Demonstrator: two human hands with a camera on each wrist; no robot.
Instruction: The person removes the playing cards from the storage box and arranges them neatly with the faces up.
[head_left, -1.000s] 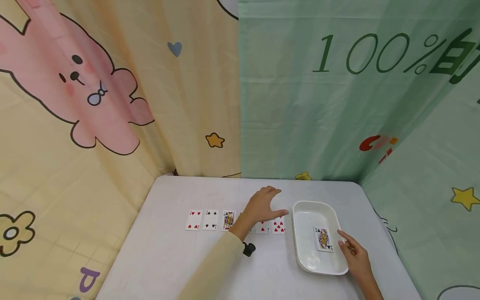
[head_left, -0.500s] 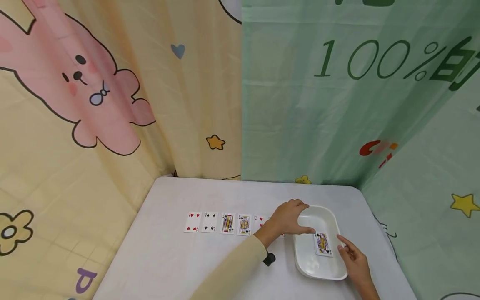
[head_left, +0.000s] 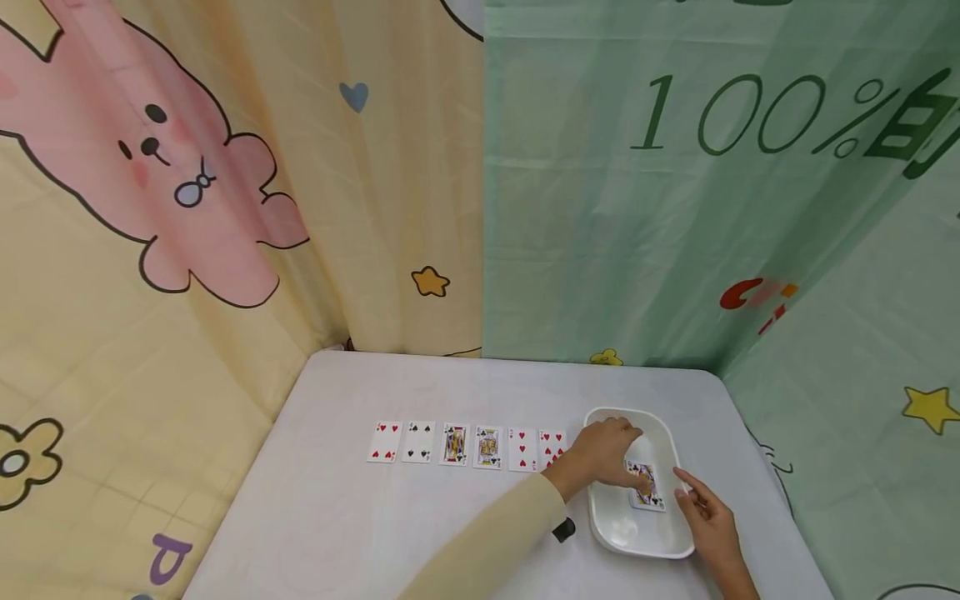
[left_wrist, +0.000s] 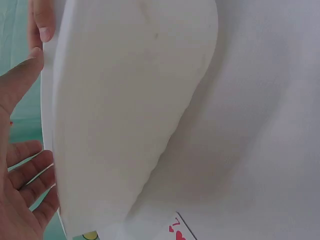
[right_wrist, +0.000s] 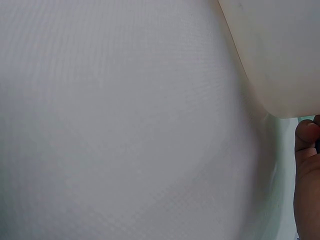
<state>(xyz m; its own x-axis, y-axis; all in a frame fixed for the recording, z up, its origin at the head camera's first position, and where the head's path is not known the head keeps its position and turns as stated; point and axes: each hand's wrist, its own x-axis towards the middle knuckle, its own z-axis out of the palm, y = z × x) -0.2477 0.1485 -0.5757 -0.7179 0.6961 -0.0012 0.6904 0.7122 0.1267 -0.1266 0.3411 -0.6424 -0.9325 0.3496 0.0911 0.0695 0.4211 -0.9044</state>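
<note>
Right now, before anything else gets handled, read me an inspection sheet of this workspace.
Surface: white table, looks flat.
Job's things: six face-up playing cards in a row, left of a white tray; a face-up picture card lies in the tray.
Clutter: nothing seen.
Hands: left hand over the tray, thumb across the view of the picture card, contact unclear; right hand at the tray's right rim, seemingly gripping it.
Cables: nothing seen.
Surroundings: printed yellow curtain to the left, green curtain to the right.
</note>
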